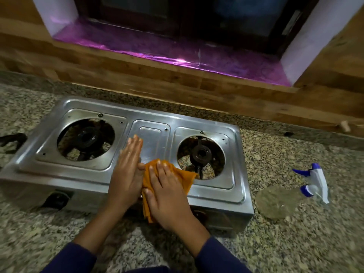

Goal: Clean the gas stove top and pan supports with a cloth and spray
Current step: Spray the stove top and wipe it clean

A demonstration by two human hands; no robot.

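Note:
A steel two-burner gas stove (153, 123) stands on the granite counter, its pan supports off and both burner wells bare. An orange cloth (184, 177) lies on the stove's middle front, draped over the front edge. My right hand (167, 196) presses flat on the cloth with straight fingers. My left hand (128, 172) rests beside it on the steel top, fingers straight and together, its thumb touching the cloth's edge. A clear spray bottle (279, 201) with a white and blue trigger head lies on its side to the right of the stove.
A black pan support (11, 139) lies partly in view at the far left of the counter. A wooden backsplash and a window sill lined with purple foil (177, 48) run behind the stove. A black knob (56, 199) sits on the stove's front face.

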